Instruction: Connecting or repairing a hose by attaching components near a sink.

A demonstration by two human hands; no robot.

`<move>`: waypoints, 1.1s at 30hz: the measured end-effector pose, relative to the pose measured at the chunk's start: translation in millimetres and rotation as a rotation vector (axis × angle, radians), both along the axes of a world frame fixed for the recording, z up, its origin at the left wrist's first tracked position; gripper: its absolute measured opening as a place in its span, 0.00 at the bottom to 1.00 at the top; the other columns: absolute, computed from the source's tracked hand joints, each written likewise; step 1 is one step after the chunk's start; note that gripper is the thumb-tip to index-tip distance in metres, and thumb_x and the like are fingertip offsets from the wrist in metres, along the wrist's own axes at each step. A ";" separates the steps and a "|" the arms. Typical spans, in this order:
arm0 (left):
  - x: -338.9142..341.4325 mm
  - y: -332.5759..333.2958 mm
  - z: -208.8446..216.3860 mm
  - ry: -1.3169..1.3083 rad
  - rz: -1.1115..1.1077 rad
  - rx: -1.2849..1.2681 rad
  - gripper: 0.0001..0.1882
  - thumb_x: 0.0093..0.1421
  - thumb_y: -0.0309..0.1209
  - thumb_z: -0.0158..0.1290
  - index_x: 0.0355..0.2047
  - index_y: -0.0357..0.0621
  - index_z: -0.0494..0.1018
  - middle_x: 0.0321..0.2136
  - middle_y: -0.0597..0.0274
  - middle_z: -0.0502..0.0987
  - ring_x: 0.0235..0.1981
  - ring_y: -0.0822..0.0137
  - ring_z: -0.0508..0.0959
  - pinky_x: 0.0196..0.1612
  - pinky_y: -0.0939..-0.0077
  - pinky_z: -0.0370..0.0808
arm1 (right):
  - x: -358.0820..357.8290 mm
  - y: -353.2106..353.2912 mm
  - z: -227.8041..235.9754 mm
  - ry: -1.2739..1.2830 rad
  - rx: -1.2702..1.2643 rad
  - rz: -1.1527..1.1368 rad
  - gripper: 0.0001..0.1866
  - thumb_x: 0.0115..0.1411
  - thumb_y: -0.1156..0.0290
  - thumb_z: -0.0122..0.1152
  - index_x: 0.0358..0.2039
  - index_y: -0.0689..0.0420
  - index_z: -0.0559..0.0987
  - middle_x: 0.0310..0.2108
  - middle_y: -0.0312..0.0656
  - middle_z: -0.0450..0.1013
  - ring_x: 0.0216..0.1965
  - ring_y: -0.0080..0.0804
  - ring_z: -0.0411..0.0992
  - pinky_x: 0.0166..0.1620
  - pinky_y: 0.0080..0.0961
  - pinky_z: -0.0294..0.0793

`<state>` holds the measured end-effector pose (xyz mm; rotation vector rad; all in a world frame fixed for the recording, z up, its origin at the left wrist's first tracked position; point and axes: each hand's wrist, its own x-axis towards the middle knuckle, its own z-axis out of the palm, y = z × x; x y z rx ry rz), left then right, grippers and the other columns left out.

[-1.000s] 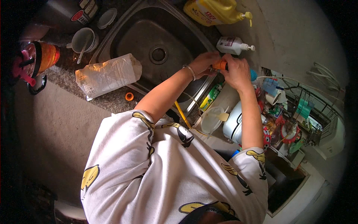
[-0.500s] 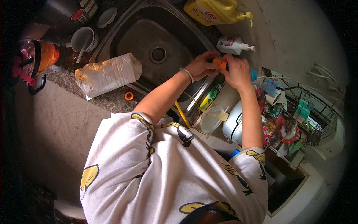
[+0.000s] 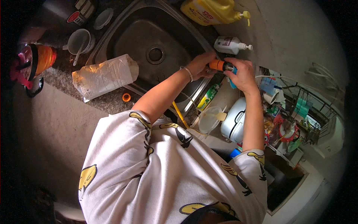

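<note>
Over the sink's right corner both my hands are closed on one slim piece. My left hand (image 3: 200,66) grips the end of an orange-and-black cylindrical fitting (image 3: 216,65). From the other side my right hand (image 3: 241,75) holds its blue part (image 3: 233,79), which joins the fitting's dark end; the fingers hide much of the joint. I cannot tell the exact kind of this piece. A small orange ring (image 3: 126,97) lies on the dark speckled counter, beside a crumpled white bag (image 3: 106,76). The metal sink (image 3: 130,44) spreads out left of my hands.
A yellow pump jug (image 3: 209,11) and a white pump bottle (image 3: 230,45) stand behind the sink. At left are a mug (image 3: 81,41) with a spoon and an orange jug (image 3: 45,58). A lidded pot (image 3: 233,123), plastic bowl (image 3: 209,120) and wire rack (image 3: 309,97) stand at right.
My right hand has shifted slightly right and down, showing more of the fitting's dark end and the blue part. My left hand keeps hold of the orange end.
</note>
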<state>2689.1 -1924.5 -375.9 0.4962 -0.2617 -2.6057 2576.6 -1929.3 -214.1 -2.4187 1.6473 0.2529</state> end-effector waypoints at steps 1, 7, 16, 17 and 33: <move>-0.3 6.4 18.2 0.016 0.217 0.121 0.15 0.59 0.40 0.45 0.41 0.43 0.66 0.27 0.59 0.71 0.19 0.72 0.73 0.21 0.81 0.71 | -1.5 1.0 -1.2 0.019 0.012 -0.004 0.19 0.38 0.67 0.66 0.35 0.55 0.77 0.32 0.44 0.74 0.35 0.40 0.71 0.41 0.31 0.64; 0.5 0.8 -16.2 0.222 0.219 0.049 0.18 0.58 0.40 0.46 0.45 0.45 0.64 0.31 0.62 0.71 0.25 0.71 0.73 0.24 0.82 0.74 | 4.7 1.6 -2.3 0.056 -0.003 0.041 0.19 0.38 0.64 0.67 0.34 0.53 0.78 0.32 0.40 0.75 0.36 0.36 0.71 0.41 0.32 0.61; -1.9 11.5 5.0 0.107 0.344 0.136 0.16 0.60 0.39 0.45 0.44 0.44 0.64 0.32 0.62 0.71 0.21 0.74 0.72 0.19 0.84 0.68 | 3.1 3.2 -3.8 0.065 -0.055 0.080 0.18 0.39 0.65 0.66 0.34 0.53 0.78 0.31 0.39 0.75 0.35 0.35 0.70 0.41 0.32 0.60; -0.1 12.5 6.1 0.112 0.362 0.184 0.16 0.60 0.41 0.45 0.43 0.44 0.65 0.31 0.63 0.71 0.19 0.75 0.71 0.17 0.85 0.65 | 4.7 3.3 -3.2 0.076 -0.045 0.077 0.18 0.39 0.65 0.66 0.34 0.52 0.78 0.31 0.39 0.75 0.35 0.35 0.70 0.41 0.32 0.59; 1.2 9.5 -0.1 0.145 0.357 0.187 0.13 0.60 0.40 0.43 0.39 0.45 0.68 0.26 0.62 0.71 0.15 0.74 0.70 0.14 0.82 0.66 | 3.8 2.0 -4.0 0.047 -0.100 0.140 0.18 0.38 0.65 0.66 0.34 0.53 0.77 0.30 0.39 0.74 0.34 0.35 0.70 0.40 0.31 0.59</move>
